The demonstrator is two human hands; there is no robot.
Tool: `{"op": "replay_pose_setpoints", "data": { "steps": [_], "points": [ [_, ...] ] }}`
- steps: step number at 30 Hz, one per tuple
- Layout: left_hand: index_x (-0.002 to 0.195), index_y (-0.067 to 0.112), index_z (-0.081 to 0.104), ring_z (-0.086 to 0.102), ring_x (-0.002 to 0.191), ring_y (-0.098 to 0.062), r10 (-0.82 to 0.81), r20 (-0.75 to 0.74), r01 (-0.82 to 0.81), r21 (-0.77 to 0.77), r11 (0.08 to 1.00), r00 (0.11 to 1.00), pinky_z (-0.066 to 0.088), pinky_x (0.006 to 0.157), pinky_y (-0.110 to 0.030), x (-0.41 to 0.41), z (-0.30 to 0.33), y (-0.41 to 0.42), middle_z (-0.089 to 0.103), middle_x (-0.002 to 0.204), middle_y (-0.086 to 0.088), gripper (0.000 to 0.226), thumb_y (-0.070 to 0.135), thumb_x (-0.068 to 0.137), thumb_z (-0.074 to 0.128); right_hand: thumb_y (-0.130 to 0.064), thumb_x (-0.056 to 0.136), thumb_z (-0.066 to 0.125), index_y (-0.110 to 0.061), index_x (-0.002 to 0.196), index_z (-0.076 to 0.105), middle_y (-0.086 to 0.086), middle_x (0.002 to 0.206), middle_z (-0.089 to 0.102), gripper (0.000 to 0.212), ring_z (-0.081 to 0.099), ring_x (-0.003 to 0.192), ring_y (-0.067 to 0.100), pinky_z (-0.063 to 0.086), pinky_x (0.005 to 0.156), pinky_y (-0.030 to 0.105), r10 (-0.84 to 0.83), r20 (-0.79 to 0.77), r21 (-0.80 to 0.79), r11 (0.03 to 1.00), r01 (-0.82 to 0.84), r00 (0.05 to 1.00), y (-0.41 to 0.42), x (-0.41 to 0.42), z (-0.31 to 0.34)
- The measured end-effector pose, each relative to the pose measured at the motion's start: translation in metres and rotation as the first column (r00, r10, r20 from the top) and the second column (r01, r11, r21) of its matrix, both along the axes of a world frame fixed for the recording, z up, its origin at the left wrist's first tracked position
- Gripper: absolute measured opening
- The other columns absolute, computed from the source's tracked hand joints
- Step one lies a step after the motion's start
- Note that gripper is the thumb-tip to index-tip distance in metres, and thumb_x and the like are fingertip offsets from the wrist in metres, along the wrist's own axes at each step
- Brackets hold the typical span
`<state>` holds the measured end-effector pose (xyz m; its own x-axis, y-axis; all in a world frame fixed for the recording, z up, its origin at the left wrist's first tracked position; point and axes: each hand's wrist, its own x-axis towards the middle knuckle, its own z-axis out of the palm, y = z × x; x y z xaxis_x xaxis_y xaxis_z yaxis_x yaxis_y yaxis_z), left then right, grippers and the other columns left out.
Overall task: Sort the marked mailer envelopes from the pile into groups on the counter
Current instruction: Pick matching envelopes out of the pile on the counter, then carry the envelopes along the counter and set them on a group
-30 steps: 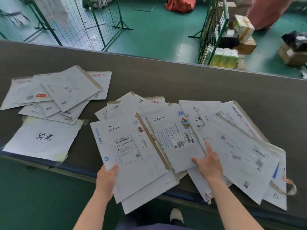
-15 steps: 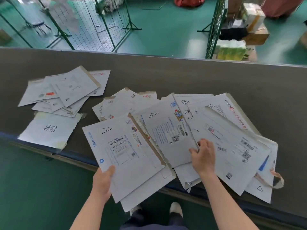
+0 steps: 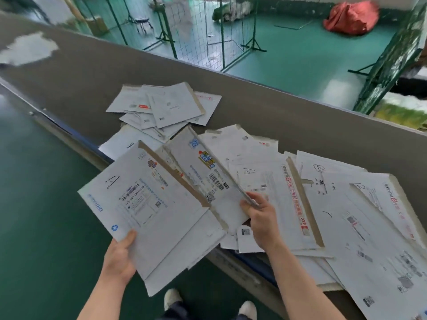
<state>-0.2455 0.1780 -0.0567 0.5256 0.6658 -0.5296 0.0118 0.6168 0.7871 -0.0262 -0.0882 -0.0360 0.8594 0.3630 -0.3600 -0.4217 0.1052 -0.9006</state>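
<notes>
My left hand [image 3: 120, 257] grips the near corner of a small stack of white mailers; the top one [image 3: 141, 204] bears a hand-drawn "A". My right hand [image 3: 258, 218] pinches the lower edge of another mailer [image 3: 205, 172] with a barcode label, lifted and tilted off the pile. The main pile [image 3: 335, 215] of white mailers marked "A" and "B" spreads over the grey counter [image 3: 265, 107] to the right. A sorted group [image 3: 166, 107] of mailers lies further back on the left, with a labelled white sheet [image 3: 124, 144] in front of it.
The counter's near edge [image 3: 76, 144] has a blue rim and runs diagonally. Beyond the counter stand green wire fences [image 3: 208, 35] on a green floor, with a red bag [image 3: 351, 17] at the back. My shoes [image 3: 173, 299] show below.
My right hand has gone from lying on the pile to pinching a mailer and lifting it up. My head has turned, so the counter now runs diagonally. My left hand still holds its stack.
</notes>
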Motion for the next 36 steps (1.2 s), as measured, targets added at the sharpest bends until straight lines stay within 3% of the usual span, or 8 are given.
{"op": "replay_pose_setpoints", "data": {
  "steps": [4, 11, 16, 20, 23, 26, 31, 36],
  "points": [
    [0.131, 0.020, 0.061, 0.074, 0.105, -0.028, 0.111, 0.016, -0.111, -0.029, 0.993, 0.994, 0.062, 0.083, -0.049, -0.046, -0.006, 0.036, 0.069, 0.132, -0.010, 0.035, 0.005, 0.106, 0.041, 0.002, 0.099, 0.061, -0.012, 0.108, 0.072, 0.011, 0.100, 0.076, 0.020, 0.074, 0.083, 0.026, 0.062, 0.066, 0.035, 0.234, -0.080, -0.017, 0.972, -0.236, 0.969, 0.073, -0.021, 0.009],
    [0.136, 0.015, 0.058, 0.074, 0.105, -0.030, 0.369, 0.110, -0.360, -0.092, 0.928, 0.923, 0.065, 0.075, -0.045, -0.134, -0.004, 0.140, 0.071, 0.128, -0.011, 0.036, 0.005, 0.107, 0.039, -0.012, 0.095, 0.068, -0.010, 0.113, 0.072, 0.020, 0.111, 0.075, 0.018, 0.073, 0.096, 0.035, 0.057, 0.093, 0.052, 0.450, -0.149, -0.040, 0.887, -0.460, 0.881, 0.252, -0.072, 0.016],
    [0.144, 0.016, 0.052, 0.068, 0.118, -0.034, 0.500, 0.108, -0.504, 0.007, 0.864, 0.859, 0.058, 0.093, -0.056, -0.179, 0.005, 0.221, 0.068, 0.133, -0.011, 0.040, 0.005, 0.107, 0.043, -0.036, 0.094, 0.065, -0.011, 0.130, 0.063, 0.016, 0.123, 0.073, 0.044, 0.070, 0.110, 0.036, 0.055, 0.094, 0.050, 0.507, -0.257, 0.085, 0.860, -0.504, 0.822, 0.381, -0.130, 0.022],
    [0.151, 0.022, 0.046, 0.065, 0.123, -0.031, 0.598, 0.070, -0.600, 0.026, 0.799, 0.799, 0.055, 0.100, -0.054, -0.200, 0.007, 0.285, 0.065, 0.137, -0.009, 0.047, 0.006, 0.107, 0.045, -0.026, 0.076, 0.088, -0.005, 0.130, 0.061, 0.021, 0.123, 0.072, 0.064, 0.072, 0.108, 0.040, 0.056, 0.096, 0.057, 0.704, -0.156, 0.033, 0.705, -0.709, 0.693, 0.465, -0.188, 0.021],
    [0.151, 0.022, 0.044, 0.066, 0.122, -0.031, 0.587, 0.080, -0.590, 0.010, 0.808, 0.806, 0.056, 0.099, -0.053, -0.195, 0.010, 0.317, 0.066, 0.136, -0.009, 0.048, 0.004, 0.107, 0.045, -0.006, 0.083, 0.077, -0.003, 0.128, 0.061, 0.021, 0.120, 0.072, 0.047, 0.072, 0.106, 0.042, 0.058, 0.092, 0.059, 0.678, -0.125, 0.035, 0.733, -0.680, 0.724, 0.505, -0.196, 0.023],
    [0.146, 0.021, 0.048, 0.067, 0.120, -0.030, 0.496, 0.106, -0.501, 0.022, 0.865, 0.862, 0.055, 0.100, -0.056, -0.183, 0.006, 0.354, 0.069, 0.132, -0.008, 0.045, 0.000, 0.106, 0.044, -0.001, 0.088, 0.067, -0.001, 0.128, 0.060, 0.023, 0.118, 0.072, 0.041, 0.074, 0.100, 0.040, 0.063, 0.079, 0.049, 0.658, -0.161, 0.081, 0.751, -0.655, 0.735, 0.548, -0.178, 0.022],
    [0.139, 0.012, 0.052, 0.067, 0.119, -0.035, 0.437, 0.065, -0.439, 0.022, 0.898, 0.897, 0.053, 0.101, -0.058, -0.144, -0.011, 0.422, 0.070, 0.129, -0.013, 0.050, -0.015, 0.097, 0.045, 0.005, 0.088, 0.068, -0.003, 0.128, 0.061, 0.021, 0.116, 0.074, 0.042, 0.075, 0.096, 0.037, 0.063, 0.068, 0.040, 0.593, -0.185, 0.074, 0.804, -0.590, 0.784, 0.629, -0.141, 0.003],
    [0.124, 0.005, 0.064, 0.069, 0.114, -0.037, 0.397, -0.051, -0.394, 0.052, 0.918, 0.917, 0.056, 0.093, -0.049, -0.107, 0.003, 0.542, 0.074, 0.122, -0.014, 0.047, -0.013, 0.081, 0.066, 0.007, 0.084, 0.072, -0.003, 0.129, 0.062, 0.018, 0.110, 0.076, 0.047, 0.076, 0.092, 0.038, 0.063, 0.067, 0.042, 0.604, -0.246, 0.090, 0.793, -0.603, 0.758, 0.745, -0.083, -0.013]
  ]
}}
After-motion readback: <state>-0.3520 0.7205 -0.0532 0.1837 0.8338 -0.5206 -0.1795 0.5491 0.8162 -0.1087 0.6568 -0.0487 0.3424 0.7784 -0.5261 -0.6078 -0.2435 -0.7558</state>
